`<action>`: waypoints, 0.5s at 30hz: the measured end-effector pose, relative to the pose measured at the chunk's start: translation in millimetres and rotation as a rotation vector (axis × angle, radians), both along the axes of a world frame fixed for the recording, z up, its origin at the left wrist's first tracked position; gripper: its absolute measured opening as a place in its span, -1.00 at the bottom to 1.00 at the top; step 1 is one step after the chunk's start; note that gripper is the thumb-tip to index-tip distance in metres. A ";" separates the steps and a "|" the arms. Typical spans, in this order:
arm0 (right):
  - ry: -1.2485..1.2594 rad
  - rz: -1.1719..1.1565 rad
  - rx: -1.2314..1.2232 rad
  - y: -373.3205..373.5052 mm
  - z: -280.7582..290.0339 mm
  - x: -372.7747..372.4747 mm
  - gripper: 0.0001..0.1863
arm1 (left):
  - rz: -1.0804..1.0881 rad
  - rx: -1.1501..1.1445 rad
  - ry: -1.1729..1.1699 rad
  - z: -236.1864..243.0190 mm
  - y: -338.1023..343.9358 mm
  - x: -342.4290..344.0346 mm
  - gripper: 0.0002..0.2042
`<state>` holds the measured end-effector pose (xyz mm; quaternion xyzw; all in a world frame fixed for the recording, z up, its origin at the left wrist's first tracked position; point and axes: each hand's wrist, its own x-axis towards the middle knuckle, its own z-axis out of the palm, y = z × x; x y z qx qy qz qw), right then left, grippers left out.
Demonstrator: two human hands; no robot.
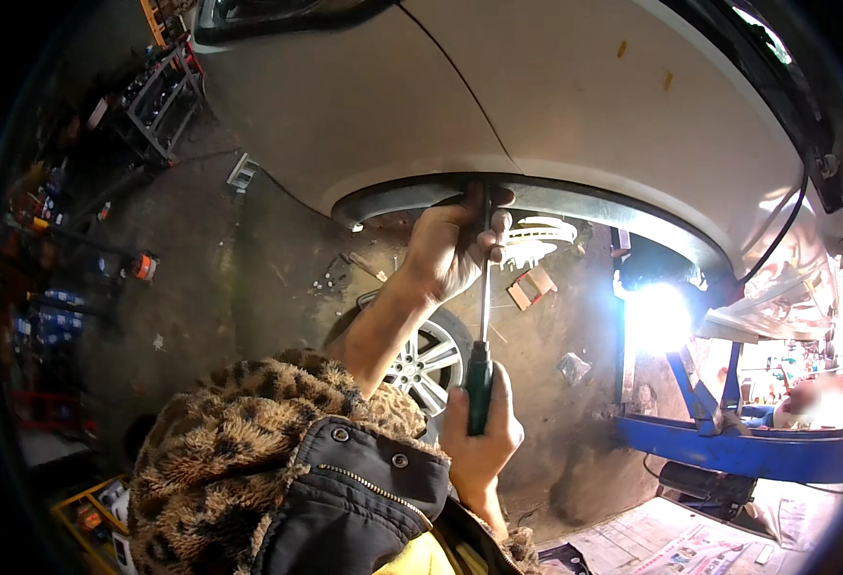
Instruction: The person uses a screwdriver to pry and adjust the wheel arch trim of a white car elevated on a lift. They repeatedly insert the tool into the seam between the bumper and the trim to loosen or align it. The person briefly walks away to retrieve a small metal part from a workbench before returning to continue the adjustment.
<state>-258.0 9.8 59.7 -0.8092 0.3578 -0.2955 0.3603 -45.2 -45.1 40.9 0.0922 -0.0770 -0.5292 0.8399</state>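
Note:
A screwdriver with a dark green handle (480, 395) and a long metal shaft (485, 297) stands nearly upright, its tip end up at the wheel arch trim (575, 195) of a light-coloured car. My right hand (486, 443) is closed round the handle from below. Higher up, the fingers of my left hand (450, 251) are curled about the upper shaft, right against the dark arch edge. The tip itself is hidden among those fingers and the trim. Above both hands spreads the car's body panel (536, 105), with a seam running down to the arch.
Behind my arms a wheel with a silver rim (431, 362) lies low. A brake disc (541, 230) shows under the arch, a small brown box (532, 287) on the floor. At right are a glaring lamp (658, 321) and a blue lift arm (747, 448); a tool cart (161, 105) stands far left.

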 end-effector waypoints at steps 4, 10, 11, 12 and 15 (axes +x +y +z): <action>-0.853 0.121 1.546 -3.5 14.4 0.4 -0.45 | 0.024 0.000 -0.019 -3.7 -2.5 -1.2 -0.71; -0.160 -0.037 0.253 -3.1 -5.9 -2.2 -0.52 | 0.030 0.017 0.007 -1.7 -0.7 1.8 -0.73; -0.080 -0.023 -0.075 -6.4 -6.3 1.2 -0.49 | 0.021 0.015 -0.005 -1.2 0.2 1.8 -0.72; 0.003 -0.008 -0.402 -10.1 -6.1 4.9 -0.46 | 0.012 0.013 -0.015 -0.9 1.1 1.6 -0.72; -0.013 0.026 -0.406 -10.6 -16.8 6.4 -0.50 | -0.016 -0.067 -0.039 -3.7 2.2 2.0 -0.66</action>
